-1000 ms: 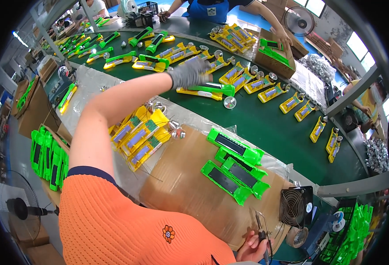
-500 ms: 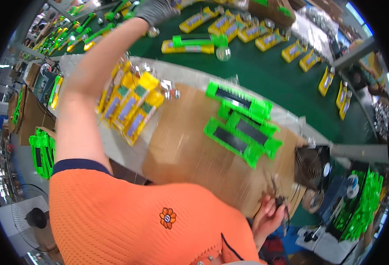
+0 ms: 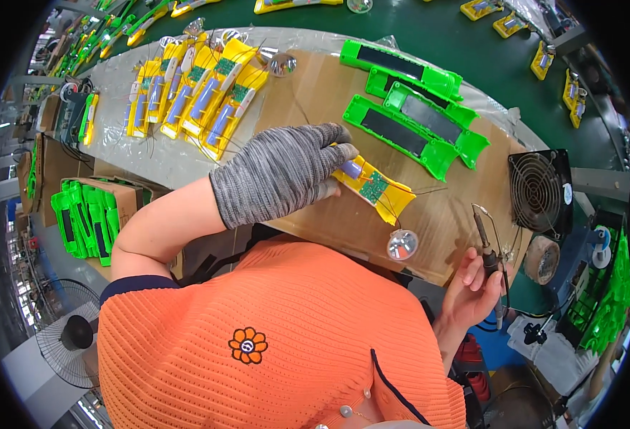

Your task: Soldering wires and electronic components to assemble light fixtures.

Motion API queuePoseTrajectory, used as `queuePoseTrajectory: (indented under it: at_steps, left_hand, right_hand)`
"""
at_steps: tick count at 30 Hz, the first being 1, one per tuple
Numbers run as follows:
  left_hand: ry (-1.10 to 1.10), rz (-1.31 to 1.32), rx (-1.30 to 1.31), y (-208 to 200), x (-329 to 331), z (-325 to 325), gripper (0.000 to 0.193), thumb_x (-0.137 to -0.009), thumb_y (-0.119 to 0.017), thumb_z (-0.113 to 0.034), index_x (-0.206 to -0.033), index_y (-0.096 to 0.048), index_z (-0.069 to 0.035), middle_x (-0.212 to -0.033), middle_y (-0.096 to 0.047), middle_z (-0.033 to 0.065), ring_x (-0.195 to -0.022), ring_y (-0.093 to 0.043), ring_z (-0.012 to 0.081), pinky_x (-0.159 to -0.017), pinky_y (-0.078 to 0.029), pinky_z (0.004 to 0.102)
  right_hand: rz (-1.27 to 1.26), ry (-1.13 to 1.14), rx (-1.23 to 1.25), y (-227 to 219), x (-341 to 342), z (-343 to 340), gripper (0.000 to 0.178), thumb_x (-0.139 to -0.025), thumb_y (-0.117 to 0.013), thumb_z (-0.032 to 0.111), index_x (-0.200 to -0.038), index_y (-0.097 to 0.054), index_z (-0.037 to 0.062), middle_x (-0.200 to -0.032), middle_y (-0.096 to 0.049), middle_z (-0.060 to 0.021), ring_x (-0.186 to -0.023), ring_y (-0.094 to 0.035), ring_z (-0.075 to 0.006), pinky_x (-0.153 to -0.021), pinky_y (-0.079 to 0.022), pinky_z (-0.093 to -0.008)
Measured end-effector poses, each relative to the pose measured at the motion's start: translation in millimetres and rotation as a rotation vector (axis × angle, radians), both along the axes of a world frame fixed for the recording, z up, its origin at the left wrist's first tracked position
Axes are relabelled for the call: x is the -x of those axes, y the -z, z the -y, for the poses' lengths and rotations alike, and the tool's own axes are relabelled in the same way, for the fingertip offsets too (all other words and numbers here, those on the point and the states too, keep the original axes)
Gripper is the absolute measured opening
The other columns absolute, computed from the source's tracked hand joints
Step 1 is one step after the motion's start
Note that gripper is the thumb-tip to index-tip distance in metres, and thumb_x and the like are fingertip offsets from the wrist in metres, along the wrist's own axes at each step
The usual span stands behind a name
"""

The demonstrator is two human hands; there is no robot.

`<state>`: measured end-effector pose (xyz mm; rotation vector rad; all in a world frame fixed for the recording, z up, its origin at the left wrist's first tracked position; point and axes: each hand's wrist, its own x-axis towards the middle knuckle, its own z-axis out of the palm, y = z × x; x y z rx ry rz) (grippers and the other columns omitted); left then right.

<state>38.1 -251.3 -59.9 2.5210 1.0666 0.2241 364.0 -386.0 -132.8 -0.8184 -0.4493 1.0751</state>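
My left hand (image 3: 282, 171), in a grey knit glove, is closed on a yellow lamp housing (image 3: 395, 204) over the cardboard sheet. Inside that housing sit a purple battery cell (image 3: 351, 169) and a green circuit board (image 3: 374, 187); thin wires stick out. A round silver reflector (image 3: 403, 244) lies at its near end. At the right, my bare right hand (image 3: 472, 292) grips a soldering iron (image 3: 489, 259) by its dark handle, tip pointing away from me and a thin bent wire or tube beside it. The iron is apart from the housing.
Several green housings with dark panels (image 3: 385, 131) lie on the cardboard (image 3: 315, 93) beyond my left hand. More yellow housings (image 3: 204, 96) are grouped at left. A black fan (image 3: 536, 191) and a tape roll (image 3: 542, 259) stand at right. The green conveyor (image 3: 429, 32) runs behind.
My left hand has come back from the far conveyor to the cardboard, now with a yellow lamp housing in it. My right hand still holds the soldering iron. The view has shifted.
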Motion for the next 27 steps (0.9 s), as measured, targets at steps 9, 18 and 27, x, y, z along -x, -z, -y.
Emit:
queuePoseTrajectory:
  at_steps: [9, 18, 27]
  left_hand:
    - [-0.028, 0.523, 0.250, 30.3, -21.8, -2.9, 0.014, -0.086, -0.068, -0.004, -0.099, -0.070, -0.006, -0.101, -0.068, 0.0104, -0.088, -0.068, 0.0252, -0.076, -0.055, 0.0316]
    - [-0.063, 0.379, 0.040, 28.8, -29.2, 0.5, 0.017, -0.078, -0.071, -0.001, -0.093, -0.062, -0.004, -0.098, -0.064, 0.0119, -0.085, -0.066, 0.0301, -0.072, -0.055, 0.0364]
    - [-0.051, 0.387, 0.009, 33.3, -28.3, 1.6, 0.018, -0.079, -0.070, -0.002, -0.094, -0.060, -0.005, -0.098, -0.064, 0.0118, -0.085, -0.065, 0.0315, -0.072, -0.054, 0.0377]
  right_hand:
    - [0.217, -0.293, -0.008, -19.0, 36.2, -12.6, 0.021, -0.093, -0.061, 0.019, -0.102, -0.046, 0.0069, -0.060, -0.043, -0.0013, -0.052, -0.046, -0.0127, -0.090, -0.052, -0.0390]
    - [0.225, -0.382, 0.083, -15.0, 45.0, -28.4, 0.021, -0.091, -0.060, 0.003, -0.100, -0.041, 0.0036, -0.078, -0.062, -0.0194, -0.056, -0.057, -0.0172, -0.084, -0.057, -0.0466]
    - [0.292, -0.423, 0.142, -19.2, 50.0, -29.7, 0.019, -0.092, -0.057, 0.000, -0.100, -0.040, 0.0012, -0.077, -0.062, -0.0172, -0.059, -0.058, -0.0148, -0.061, -0.053, -0.0321]
